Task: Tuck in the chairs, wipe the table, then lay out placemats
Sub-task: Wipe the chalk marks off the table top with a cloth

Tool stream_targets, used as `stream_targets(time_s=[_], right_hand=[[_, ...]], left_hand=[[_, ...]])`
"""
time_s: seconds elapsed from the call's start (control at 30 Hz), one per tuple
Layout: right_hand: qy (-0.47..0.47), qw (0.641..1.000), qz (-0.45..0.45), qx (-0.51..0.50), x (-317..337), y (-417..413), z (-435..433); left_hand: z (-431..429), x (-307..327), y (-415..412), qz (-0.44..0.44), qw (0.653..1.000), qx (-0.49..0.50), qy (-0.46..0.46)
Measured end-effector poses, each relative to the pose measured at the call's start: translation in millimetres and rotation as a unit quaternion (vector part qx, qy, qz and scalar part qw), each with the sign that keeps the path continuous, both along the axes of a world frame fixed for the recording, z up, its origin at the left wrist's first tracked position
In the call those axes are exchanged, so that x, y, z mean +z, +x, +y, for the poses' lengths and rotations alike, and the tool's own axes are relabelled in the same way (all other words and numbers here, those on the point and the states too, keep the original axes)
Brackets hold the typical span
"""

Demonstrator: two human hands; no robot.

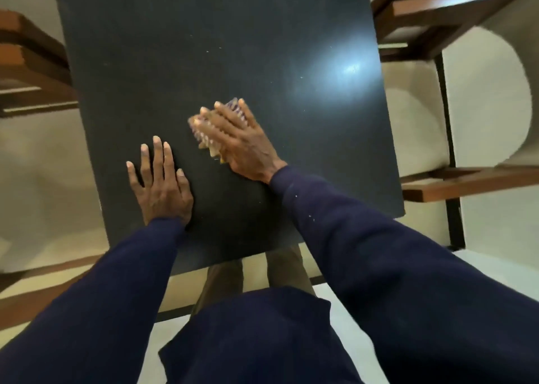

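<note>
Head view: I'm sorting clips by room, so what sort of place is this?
Probably a home dining area: a dark table, with a wooden left chair and right chair at its sides, and the right hand pressing a cloth on its top.

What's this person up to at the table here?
A person is wiping the dark table. The right hand presses a pale cloth flat against the tabletop; it is blurred, as if mid-swipe. The left hand rests flat on the surface beside it. Wooden chairs stand close on both sides. No placemats are out yet.
</note>
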State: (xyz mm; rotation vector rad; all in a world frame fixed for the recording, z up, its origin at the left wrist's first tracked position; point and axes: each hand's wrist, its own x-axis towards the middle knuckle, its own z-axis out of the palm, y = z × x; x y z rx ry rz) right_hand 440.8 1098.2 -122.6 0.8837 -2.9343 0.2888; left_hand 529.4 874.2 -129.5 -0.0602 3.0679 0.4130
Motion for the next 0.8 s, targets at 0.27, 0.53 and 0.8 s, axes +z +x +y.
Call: stream_targets(time_s=[0.27, 0.53, 0.8], right_hand=[[0.005, 0.999, 0.004, -0.052, -1.5, 60.1, 84.3], [-0.027, 0.969, -0.007, -0.246, -3.0, 42.1, 22.7], [0.003, 0.997, -0.020, -0.068, -1.0, 94.7, 60.2]], left_hand=[[4.9, -2.0, 0.6, 0.003, 0.998, -0.057, -0.012], [1.5, -3.9, -2.5, 0.004, 0.994, -0.104, -0.027], [-1.6, -3.6, -1.5, 0.019, 0.995, -0.098, -0.007]])
